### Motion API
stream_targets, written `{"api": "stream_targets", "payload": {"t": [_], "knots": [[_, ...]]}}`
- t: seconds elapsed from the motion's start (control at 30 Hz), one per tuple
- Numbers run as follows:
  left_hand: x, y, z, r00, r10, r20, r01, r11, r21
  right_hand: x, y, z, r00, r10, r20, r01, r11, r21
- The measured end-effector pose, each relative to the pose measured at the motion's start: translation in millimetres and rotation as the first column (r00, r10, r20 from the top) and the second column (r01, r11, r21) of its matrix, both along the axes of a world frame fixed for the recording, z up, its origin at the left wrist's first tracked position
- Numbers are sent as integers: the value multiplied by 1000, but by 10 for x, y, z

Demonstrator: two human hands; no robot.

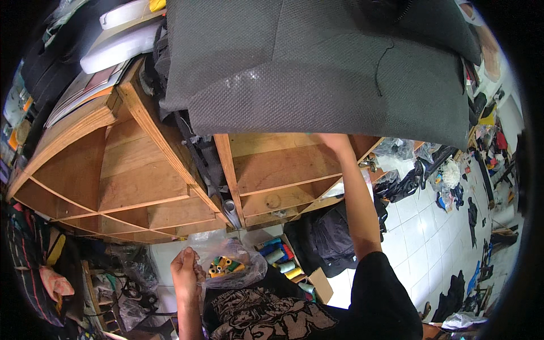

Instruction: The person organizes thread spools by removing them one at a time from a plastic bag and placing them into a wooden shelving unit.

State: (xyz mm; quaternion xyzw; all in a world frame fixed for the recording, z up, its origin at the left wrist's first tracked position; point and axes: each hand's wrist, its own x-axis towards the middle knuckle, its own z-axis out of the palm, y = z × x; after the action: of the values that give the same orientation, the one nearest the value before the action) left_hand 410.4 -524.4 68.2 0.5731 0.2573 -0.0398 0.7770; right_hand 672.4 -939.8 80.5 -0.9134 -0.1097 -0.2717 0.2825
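Observation:
My left hand [186,271] is closed on the gathered edge of a clear plastic bag [249,276], held in front of my chest. Inside the bag lie several small spools [224,265] in yellow, orange and green. My right arm stretches forward to the wooden shelf [283,167], and my right hand [336,140] is in its upper compartment. A dark grey textured sheet [317,85] overhangs that compartment and covers my right fingers. A speck of green shows beside them at the sheet's edge, too small to name.
Left of centre stands another wooden shelf unit [141,147]. A box of large thread cones [283,258] sits on the floor beside a black backpack [340,232]. Plastic bags and dark scraps are strewn across the white tiled floor [416,238] at right.

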Motion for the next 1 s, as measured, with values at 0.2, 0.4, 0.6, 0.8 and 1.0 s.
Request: {"api": "stream_targets", "payload": {"t": [0.2, 0.4, 0.6, 0.8, 1.0], "knots": [[-27, -4, 7, 999, -2, -33, 2, 1000, 10, 708, -247, -410, 882, -456, 116, 447, 889, 97], [-107, 115, 71, 996, 74, -43, -72, 996, 58, 826, -288, -598, 844, -533, -50, 535, 837, 116], [-187, 256, 24, 991, 120, -66, -114, 989, 92, 864, -293, -671, 841, -537, -73, 542, 831, 128], [-236, 341, -69, 989, 129, -65, -121, 985, 125, 967, -223, -682, 836, -541, -91, 548, 824, 142], [-213, 334, -79, 987, 155, -48, -148, 982, 115, 986, -256, -707, 836, -536, -115, 549, 821, 158]]}}
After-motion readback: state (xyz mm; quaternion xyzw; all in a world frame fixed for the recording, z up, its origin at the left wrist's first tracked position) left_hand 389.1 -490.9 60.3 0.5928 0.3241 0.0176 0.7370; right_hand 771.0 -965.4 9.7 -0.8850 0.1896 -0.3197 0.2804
